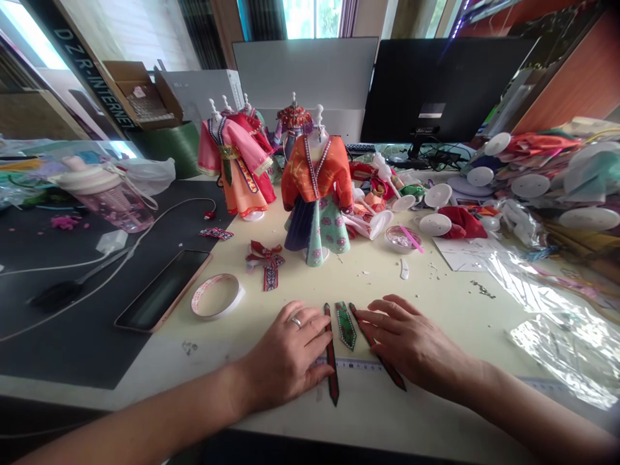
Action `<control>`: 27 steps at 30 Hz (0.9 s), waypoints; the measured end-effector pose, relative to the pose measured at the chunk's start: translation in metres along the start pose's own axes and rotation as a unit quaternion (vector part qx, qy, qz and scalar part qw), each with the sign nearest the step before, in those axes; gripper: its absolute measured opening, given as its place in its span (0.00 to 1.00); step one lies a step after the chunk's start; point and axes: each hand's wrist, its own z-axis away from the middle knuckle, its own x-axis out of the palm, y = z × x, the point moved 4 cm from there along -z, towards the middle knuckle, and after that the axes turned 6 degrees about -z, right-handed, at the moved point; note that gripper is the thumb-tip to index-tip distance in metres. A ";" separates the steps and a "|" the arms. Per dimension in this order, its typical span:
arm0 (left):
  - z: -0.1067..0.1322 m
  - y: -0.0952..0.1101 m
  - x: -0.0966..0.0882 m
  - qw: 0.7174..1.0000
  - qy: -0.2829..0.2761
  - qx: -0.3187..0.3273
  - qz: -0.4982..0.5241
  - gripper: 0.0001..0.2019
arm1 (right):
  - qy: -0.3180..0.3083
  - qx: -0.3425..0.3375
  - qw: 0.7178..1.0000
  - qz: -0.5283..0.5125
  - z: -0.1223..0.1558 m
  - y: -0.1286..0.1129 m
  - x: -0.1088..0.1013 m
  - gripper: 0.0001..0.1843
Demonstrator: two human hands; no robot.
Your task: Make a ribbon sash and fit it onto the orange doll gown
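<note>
Three narrow trim pieces lie at the lower middle of the frame on the counter [368, 413]: a dark red left strip [331, 355], a short green pointed piece [345, 326] with a pale dotted border, and a slanting right strip [394, 374]. Their edges look finished, and they are laid out in a row; as far as can be seen they are separate, none being fixed to the dressed figure [317, 194] in the upper middle, so any joining appears undone. The left hand [288, 349] reaches in from the lower left, palm down, fingertips and thumb against its strip. The right hand [411, 336] comes from the lower right, palm down, its fingers stretched over the upper part of the other strip. Both hands are loosely open, touching rather than clenching anything, and the green piece lies untouched between them.
</note>
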 end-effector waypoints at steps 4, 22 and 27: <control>0.000 0.000 0.000 1.000 0.001 -0.003 0.001 0.17 | 0.012 0.005 1.000 0.014 0.000 -0.001 0.004 0.11; -0.003 -0.001 -0.003 1.000 -0.002 -0.010 -0.003 0.17 | 0.039 0.029 0.999 -0.007 -0.001 -0.005 0.003 0.14; -0.010 0.004 -0.008 1.000 0.007 0.005 0.000 0.17 | 0.044 0.026 0.999 -0.009 -0.001 -0.005 0.003 0.13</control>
